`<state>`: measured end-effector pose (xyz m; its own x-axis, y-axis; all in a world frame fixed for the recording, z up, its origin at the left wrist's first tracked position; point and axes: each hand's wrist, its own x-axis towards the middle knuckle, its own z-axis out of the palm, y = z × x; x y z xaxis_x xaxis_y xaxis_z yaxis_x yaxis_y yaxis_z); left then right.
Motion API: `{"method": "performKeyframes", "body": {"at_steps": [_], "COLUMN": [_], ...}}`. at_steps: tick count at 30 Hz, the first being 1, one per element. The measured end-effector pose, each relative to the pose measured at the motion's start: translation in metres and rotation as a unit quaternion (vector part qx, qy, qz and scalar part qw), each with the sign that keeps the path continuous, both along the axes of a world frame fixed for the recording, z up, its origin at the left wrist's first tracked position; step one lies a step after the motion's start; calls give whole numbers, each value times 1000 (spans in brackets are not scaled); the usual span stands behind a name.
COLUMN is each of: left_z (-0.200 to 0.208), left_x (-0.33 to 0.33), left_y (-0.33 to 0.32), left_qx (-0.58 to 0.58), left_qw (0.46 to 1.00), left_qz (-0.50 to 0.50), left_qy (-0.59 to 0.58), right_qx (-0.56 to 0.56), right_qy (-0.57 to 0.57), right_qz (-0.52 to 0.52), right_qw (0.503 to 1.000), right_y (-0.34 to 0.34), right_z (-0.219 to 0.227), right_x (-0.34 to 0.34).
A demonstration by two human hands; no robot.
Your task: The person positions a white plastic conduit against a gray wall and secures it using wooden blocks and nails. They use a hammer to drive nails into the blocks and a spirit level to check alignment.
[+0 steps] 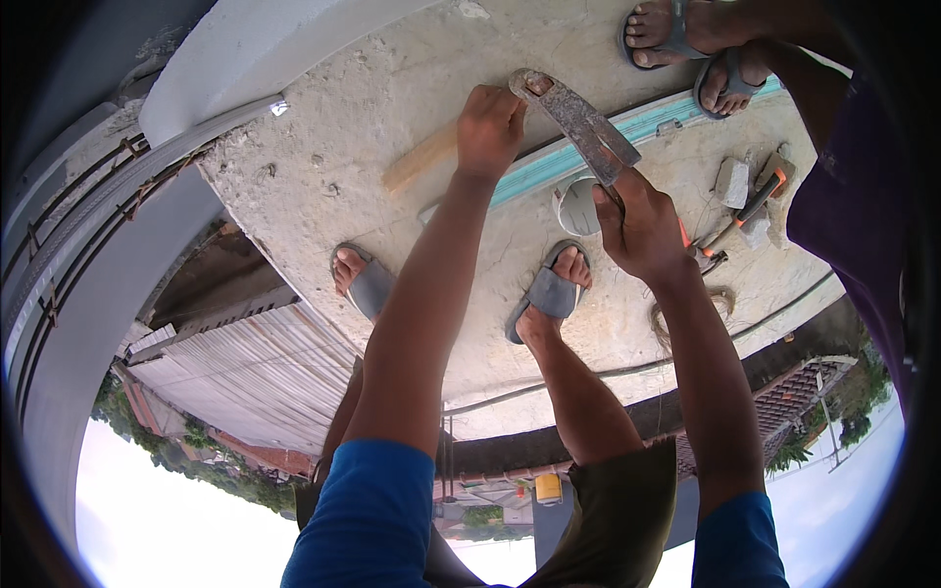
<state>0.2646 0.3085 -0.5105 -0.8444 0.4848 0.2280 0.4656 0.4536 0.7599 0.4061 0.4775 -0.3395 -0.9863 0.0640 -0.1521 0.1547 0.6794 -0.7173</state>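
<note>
Metal tool (586, 125) is grasped by the right grip (642, 230), end hidden; left grip (488, 135) clenched, contents unclear.

You wear a bright blue top, its left sleeve (368, 514) and right sleeve (737, 544) short, so your left forearm (426, 304) and right forearm (694, 338) are bare, as are your fingers (637, 199). Your shorts (627, 505) are dark olive. Your left sandal (371, 291) and right sandal (551, 293) are grey, open-toed slip-ons with broad straps; the right one shows a pale edge.
</note>
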Motion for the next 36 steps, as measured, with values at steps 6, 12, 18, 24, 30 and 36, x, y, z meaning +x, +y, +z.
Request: {"method": "performKeyframes", "body": {"at_steps": [6, 12, 18, 24, 30, 36], "left_z": [5, 8, -6, -7, -3, -10], "left_x": [-1, -1, 0, 4, 2, 8], "left_y": [0, -4, -7, -10, -8, -8], "left_qx": [11, 20, 55, 67, 21, 132], "left_qw": [1000, 999, 997, 983, 990, 958], "left_qz": [-2, -4, -30, 10, -20, 22], "left_qy": [-16, -50, -51, -168, -141, -253], "right_qx": [22, 11, 155, 200, 235, 256], "right_qy": [-15, 14, -58, -63, -132, -95], "right_qz": [2, 30, 150, 196, 202, 247], "right_qw": [1000, 999, 975, 958, 942, 930], "right_y": [-4, 16, 22, 15, 20, 22], "right_z": [8, 41, 27, 28, 18, 19], "right_x": [-18, -24, -39, -43, -50, -42]}}
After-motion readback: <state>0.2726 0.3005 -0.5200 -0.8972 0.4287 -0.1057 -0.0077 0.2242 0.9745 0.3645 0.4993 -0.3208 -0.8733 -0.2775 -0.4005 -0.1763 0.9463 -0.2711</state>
